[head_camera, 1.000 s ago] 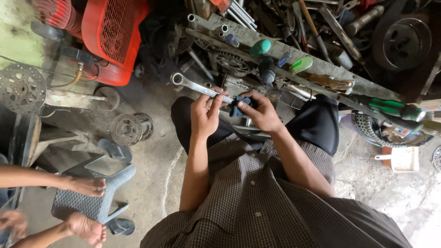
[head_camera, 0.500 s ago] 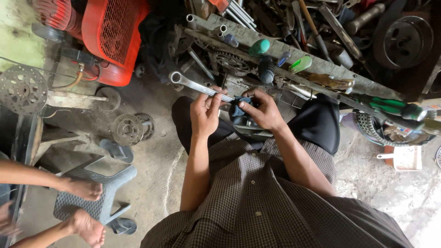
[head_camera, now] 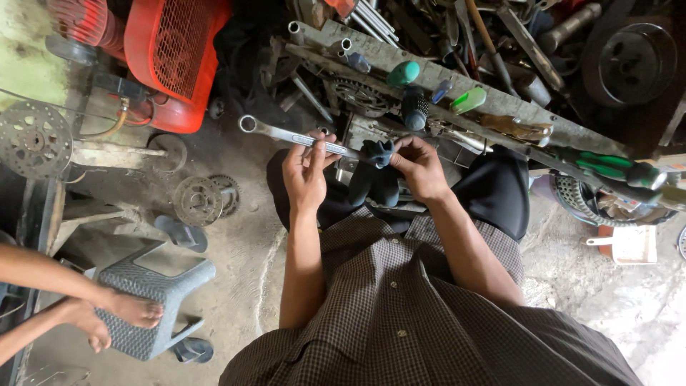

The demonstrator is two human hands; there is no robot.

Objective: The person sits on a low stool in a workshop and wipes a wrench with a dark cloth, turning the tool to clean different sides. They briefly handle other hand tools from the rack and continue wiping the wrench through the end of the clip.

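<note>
Two bare hands meet over the lap: the left hand (head_camera: 304,171) has its fingers wrapped round the shank of a silver spanner (head_camera: 296,136), whose ring end sticks out to the left over the floor, while the right hand (head_camera: 418,166) has its fingers closed on a small dark part (head_camera: 377,152) at the spanner's other end, just in front of the knees. The likeliest trouble, as I judge it, is the spanner slipping off the part if the pull goes off line; the knuckles would then strike the metal bar (head_camera: 500,107) and the tools lying close ahead. The part is held only in the fingers, so it could also twist loose and drop among the scrap. Another person's feet (head_camera: 118,314) rest on a grey stool (head_camera: 153,297) at lower left, well apart from the work. As for packages, a small white tub (head_camera: 632,244) with a handle sits on the floor at right; no readable label or sign shows. A red engine cover (head_camera: 175,61) stands at upper left.
</note>
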